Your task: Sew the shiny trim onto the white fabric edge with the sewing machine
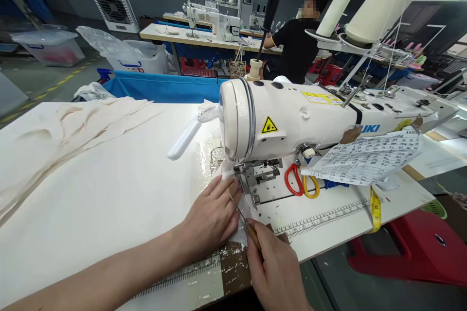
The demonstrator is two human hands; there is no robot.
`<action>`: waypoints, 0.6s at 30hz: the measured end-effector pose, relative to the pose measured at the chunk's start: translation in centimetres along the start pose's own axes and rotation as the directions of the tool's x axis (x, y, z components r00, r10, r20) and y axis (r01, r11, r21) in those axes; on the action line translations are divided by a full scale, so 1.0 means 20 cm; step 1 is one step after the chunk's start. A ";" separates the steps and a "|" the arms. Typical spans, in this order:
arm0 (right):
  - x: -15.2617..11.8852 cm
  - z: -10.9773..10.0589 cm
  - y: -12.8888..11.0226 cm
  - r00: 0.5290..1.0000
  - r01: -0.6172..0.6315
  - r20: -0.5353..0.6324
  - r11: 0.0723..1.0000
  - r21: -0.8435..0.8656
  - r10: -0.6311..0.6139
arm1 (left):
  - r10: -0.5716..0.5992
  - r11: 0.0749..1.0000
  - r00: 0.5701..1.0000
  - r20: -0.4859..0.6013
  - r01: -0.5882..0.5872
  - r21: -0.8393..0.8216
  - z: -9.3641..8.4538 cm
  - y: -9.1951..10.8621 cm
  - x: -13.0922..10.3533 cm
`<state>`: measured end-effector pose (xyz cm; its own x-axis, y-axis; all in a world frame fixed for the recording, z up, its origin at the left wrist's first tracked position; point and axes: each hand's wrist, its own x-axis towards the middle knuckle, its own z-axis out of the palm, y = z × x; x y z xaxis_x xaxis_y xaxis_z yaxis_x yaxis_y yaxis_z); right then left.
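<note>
A white sewing machine stands in the middle of the white table. My left hand lies with its fingers stretched out on a piece of white fabric, close to the presser foot. In my right hand is an awl with a wooden handle; its thin metal tip points at my left fingers. The needle area is partly hidden by the machine head. Pale fabric pieces lie spread on the table at the left.
Red-and-yellow-handled scissors and a written sheet are right of the needle. A yellow tape measure hangs at the table edge. Thread cones stand above. Below right is a red stool; a person sits behind.
</note>
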<state>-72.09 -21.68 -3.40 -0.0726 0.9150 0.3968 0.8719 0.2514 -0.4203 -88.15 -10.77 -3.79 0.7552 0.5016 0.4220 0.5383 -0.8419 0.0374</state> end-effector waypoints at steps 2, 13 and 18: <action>-0.03 -0.02 0.03 1.000 0.001 0.028 1.000 0.013 -0.001 | -0.005 1.000 1.000 -0.012 0.005 0.026 0.01 0.01 0.00; -0.10 -0.13 0.14 0.943 -0.329 0.123 0.916 0.229 0.308 | 0.010 0.999 0.999 0.045 -0.012 0.044 -0.01 -0.01 0.01; -0.11 -0.11 0.14 0.919 -0.395 0.110 0.870 0.297 0.379 | -0.007 0.999 0.999 0.045 0.006 0.032 -0.01 0.01 0.00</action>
<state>-68.44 -23.71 -3.65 0.2106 0.9708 0.1149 0.6432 -0.0491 -0.7642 -88.18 -10.97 -3.54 0.7675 0.5162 0.3801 0.5545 -0.8321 0.0104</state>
